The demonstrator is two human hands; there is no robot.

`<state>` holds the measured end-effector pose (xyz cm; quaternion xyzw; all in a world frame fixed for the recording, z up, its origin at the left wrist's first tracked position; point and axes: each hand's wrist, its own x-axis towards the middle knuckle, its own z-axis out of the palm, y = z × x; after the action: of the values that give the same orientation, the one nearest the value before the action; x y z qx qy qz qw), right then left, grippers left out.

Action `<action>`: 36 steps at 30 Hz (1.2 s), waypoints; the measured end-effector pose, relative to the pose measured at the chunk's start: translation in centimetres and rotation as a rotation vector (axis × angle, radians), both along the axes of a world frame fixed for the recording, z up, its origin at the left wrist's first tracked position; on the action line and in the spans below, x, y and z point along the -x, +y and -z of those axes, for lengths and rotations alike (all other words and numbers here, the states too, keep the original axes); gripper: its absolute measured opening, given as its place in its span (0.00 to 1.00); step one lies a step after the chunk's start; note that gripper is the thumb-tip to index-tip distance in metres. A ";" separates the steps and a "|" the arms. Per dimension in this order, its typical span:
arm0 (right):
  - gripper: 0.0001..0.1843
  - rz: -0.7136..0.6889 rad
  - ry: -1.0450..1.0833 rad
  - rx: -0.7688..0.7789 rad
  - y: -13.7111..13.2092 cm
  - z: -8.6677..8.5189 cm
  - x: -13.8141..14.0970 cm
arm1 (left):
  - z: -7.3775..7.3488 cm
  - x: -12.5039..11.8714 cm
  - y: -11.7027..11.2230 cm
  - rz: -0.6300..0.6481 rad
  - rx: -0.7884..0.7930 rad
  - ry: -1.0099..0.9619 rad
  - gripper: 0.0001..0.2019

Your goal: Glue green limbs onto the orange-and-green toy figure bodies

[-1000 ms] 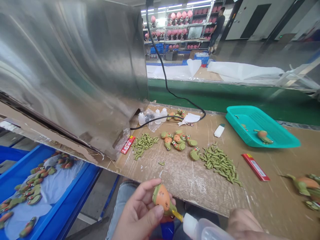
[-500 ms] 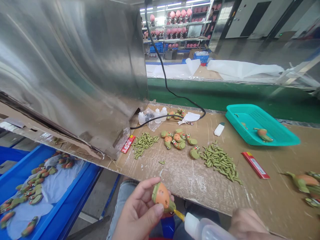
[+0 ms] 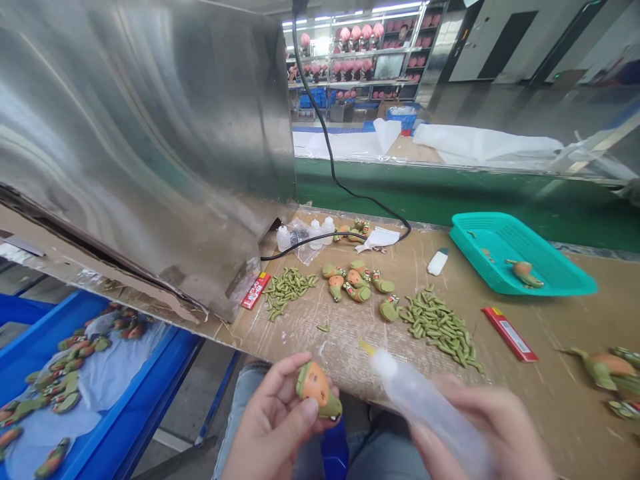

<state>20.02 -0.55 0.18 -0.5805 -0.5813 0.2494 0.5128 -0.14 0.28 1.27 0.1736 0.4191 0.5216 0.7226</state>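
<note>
Left hand [image 3: 277,427] pinches figure [image 3: 316,385], likely light and stiff, best held mid-body; right of it, right hand [image 3: 500,423] clasps bottle [image 3: 425,397]

The right hand [image 3: 480,417] drew the bottle [image 3: 430,403] away from the toy [image 3: 316,387]: the yellow tip [image 3: 367,347], which had been at the toy's green end in both earlier pictures, stood clear of it, higher up, against the table [image 3: 285,327]. The bottle, now blurred, showed more of its body, with the thumb in view below it. The left hand [image 3: 277,423] shifted slightly left, and a white spot appeared at the toy's green end. Across the room, the person [image 3: 403,33], first standing beside the shelves [image 3: 370,51], showed only as a head among them.
</note>
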 end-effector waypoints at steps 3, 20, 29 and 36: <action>0.18 0.012 -0.091 0.159 3.2 3.1 0.6 | 0.5 0.2 0.1 -0.023 0.020 0.024 0.16; 0.08 0.209 -0.733 0.053 4.0 5.9 -7.9 | 0.6 -0.3 0.5 0.009 0.079 0.055 0.17; 0.07 -0.096 -0.885 0.106 5.9 5.5 -7.8 | 0.5 -0.6 -0.3 0.064 0.061 0.052 0.17; 0.13 -0.160 -0.499 0.221 4.5 4.1 -5.5 | 0.3 -1.2 -0.5 0.100 0.039 0.043 0.17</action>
<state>25.57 3.93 -3.93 -0.6286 -0.7028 0.2006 0.2660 1.01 -0.27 0.96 0.1912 0.4354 0.4729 0.7418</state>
